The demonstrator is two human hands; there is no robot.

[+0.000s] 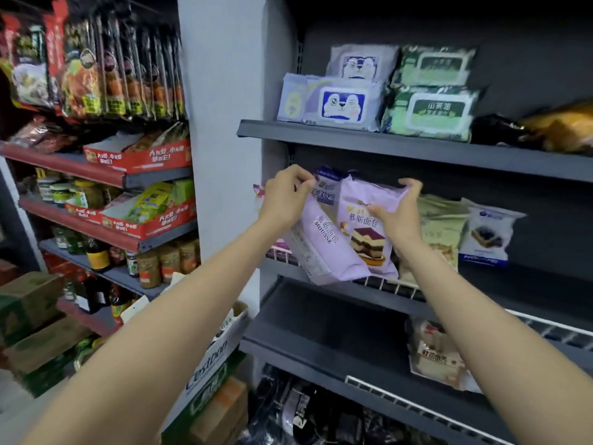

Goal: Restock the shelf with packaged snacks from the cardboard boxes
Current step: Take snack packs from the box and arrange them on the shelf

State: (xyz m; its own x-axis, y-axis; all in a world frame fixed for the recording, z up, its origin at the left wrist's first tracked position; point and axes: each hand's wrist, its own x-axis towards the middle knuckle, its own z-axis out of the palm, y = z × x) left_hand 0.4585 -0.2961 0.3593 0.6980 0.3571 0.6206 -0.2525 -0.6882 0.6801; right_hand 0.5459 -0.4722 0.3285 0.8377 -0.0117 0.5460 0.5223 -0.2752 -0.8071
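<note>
A: Which objects occupy the middle shelf (378,285)?

B: Two lilac mousse bread packs. The left pack (324,245) leans with its lower end over the shelf's wire front rail; the right pack (369,226), printed with a layered cake slice, stands just beside it and overlaps it.

A: How are the hands placed?

B: The left hand (285,200) pinches the top edge of the left pack, fingers curled. The right hand (399,213) grips the upper right corner of the right pack, thumb on its front. The hands are apart, one per pack.

A: What else lies relative to that shelf?

B: To the right on it stand pale green packs (444,229) and a white-blue pack (489,232). On the shelf above sit wet-wipe packs (343,102). Below left, an open cardboard box (211,358) stands on the floor stack.
</note>
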